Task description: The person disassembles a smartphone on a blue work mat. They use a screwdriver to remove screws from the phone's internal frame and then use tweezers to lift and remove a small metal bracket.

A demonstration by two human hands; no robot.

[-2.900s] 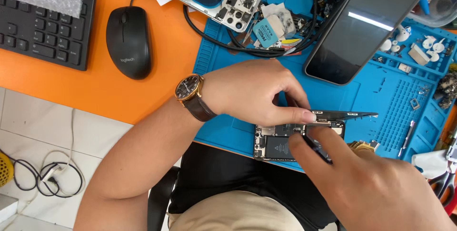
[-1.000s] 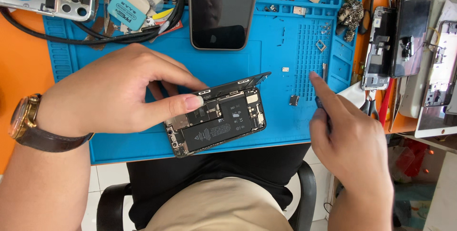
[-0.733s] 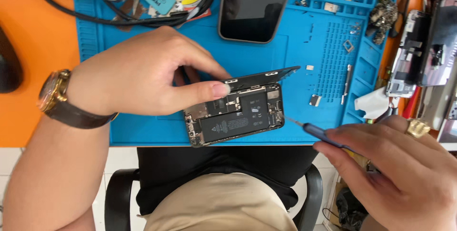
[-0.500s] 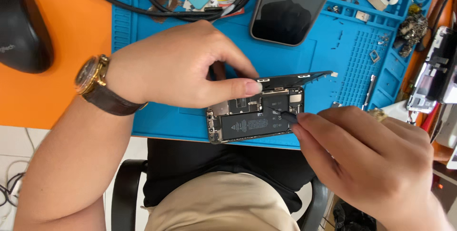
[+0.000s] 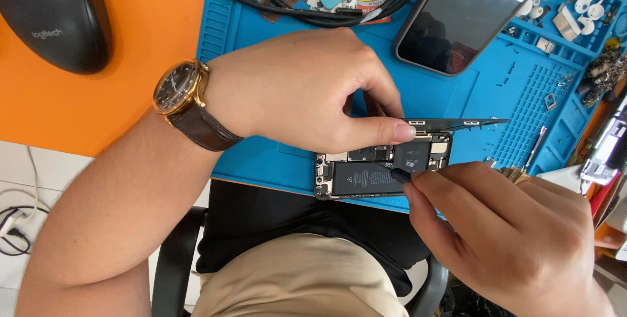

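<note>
At the lower centre of the frame, an opened phone [image 5: 382,172] lies on the near edge of a blue work mat [image 5: 470,101], its battery and circuit boards facing up. The left hand [image 5: 300,88] reaches in from the left, a wristwatch [image 5: 179,88] with a brown strap on its wrist. Its thumb and fingers are closed in a narrow pinch on the phone's lifted screen panel [image 5: 457,121], which is seen edge-on as a thin dark strip running right from the thumb tip, just above the phone body. The right hand [image 5: 516,232] enters from the lower right. Its fingers are pinched around a thin dark tool [image 5: 396,174], whose tip rests on the battery area inside the phone.

In the upper right, a second phone [image 5: 470,13] lies on the mat with its dark screen up, tilted. Small parts [image 5: 565,19] sit in the mat's compartments at the far upper right. Black cables [image 5: 313,10] run across the top of the mat. A black mouse [image 5: 55,13] rests on the orange table [image 5: 130,88] at the upper left, well apart from the hands.
</note>
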